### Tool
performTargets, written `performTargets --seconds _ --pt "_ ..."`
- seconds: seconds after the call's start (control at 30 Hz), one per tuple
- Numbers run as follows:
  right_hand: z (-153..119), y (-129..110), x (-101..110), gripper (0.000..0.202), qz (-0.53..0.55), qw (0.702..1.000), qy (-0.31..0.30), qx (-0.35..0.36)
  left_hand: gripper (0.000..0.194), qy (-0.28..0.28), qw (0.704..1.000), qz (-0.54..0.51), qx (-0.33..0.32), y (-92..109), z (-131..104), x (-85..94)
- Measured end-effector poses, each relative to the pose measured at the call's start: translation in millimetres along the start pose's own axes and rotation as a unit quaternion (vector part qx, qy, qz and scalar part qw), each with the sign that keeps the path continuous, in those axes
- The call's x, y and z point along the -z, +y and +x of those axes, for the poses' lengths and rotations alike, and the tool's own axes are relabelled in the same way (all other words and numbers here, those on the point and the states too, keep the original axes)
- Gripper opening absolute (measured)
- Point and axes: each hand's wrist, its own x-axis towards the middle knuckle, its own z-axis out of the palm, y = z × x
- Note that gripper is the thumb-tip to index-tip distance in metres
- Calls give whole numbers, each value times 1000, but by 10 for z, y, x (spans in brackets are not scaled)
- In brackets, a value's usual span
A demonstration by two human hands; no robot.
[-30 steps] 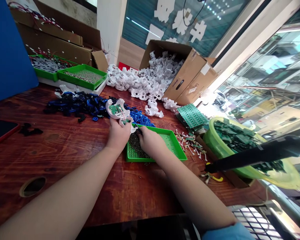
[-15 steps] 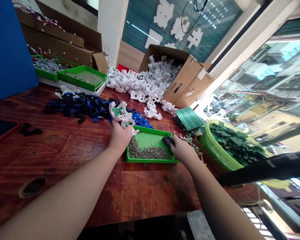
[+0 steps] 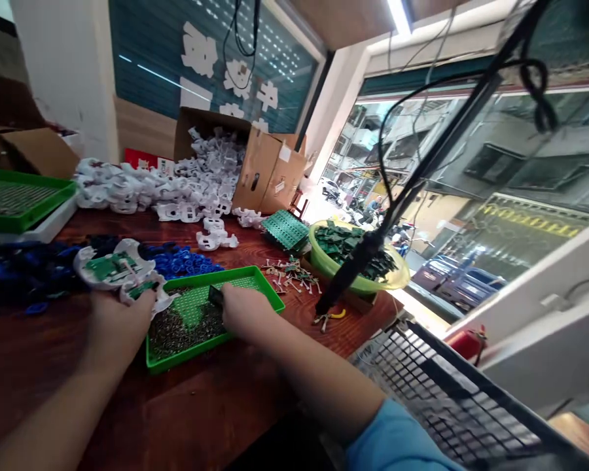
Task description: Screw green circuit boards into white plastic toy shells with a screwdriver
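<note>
My left hand (image 3: pixel 120 324) is closed on a white plastic shell (image 3: pixel 108 261) that has green circuit boards inside, held just beyond the left end of a green tray (image 3: pixel 269 288). Small metal screws (image 3: pixel 177 333) lie heaped in the near and left parts of that tray. Over its right part, my right hand (image 3: pixel 243 311) pinches a dark flat card (image 3: pixel 216 296). The card's lower edge is close to the screws; whether it touches them I cannot tell.
Blue rings (image 3: pixel 184 261) and dark blue parts (image 3: pixel 10 271) lie behind and left. White shells (image 3: pixel 191 176) spill from a cardboard box (image 3: pixel 269 173). A yellow-green basin (image 3: pixel 324 261) of circuit boards, yellow-handled pliers (image 3: pixel 338 315) and a black stand arm (image 3: pixel 358 261) are at right.
The view has swung right, bringing the street side and a black crate into sight. My left hand still holds the shell, and my right hand with the card is nearer the tray's middle.
</note>
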Motion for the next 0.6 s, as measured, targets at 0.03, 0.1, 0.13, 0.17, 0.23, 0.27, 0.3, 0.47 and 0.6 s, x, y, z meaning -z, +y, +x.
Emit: performTargets --seconds 0.03,0.1,0.13,0.17,0.23,0.27,0.3,0.47,0.6 --pt "3 20 7 28 4 1000 1 -1 23 1 1000 11 9 15 -5 10" --pt "17 107 35 29 6 1000 5 -16 19 0 999 31 28 61 -30 30" --pt "28 170 54 30 4 999 6 -32 15 -3 999 39 30 88 -50 39" --pt "39 241 75 31 2 999 5 -52 11 -5 998 46 31 113 -74 46" --pt "52 382 114 31 -6 995 -9 -97 8 -6 998 57 32 149 -123 55" --pt "50 436 130 31 -8 993 -22 -114 11 -4 998 61 32 159 -143 57" --pt "39 470 140 31 -10 992 -35 -125 12 1 997 63 32 164 -158 57" --pt "-57 308 125 31 2 996 -63 -64 16 5 999 39 35 157 -122 31" --pt "-59 52 97 30 -2 998 -58 -26 26 -11 1000 8 25 86 -37 -8"
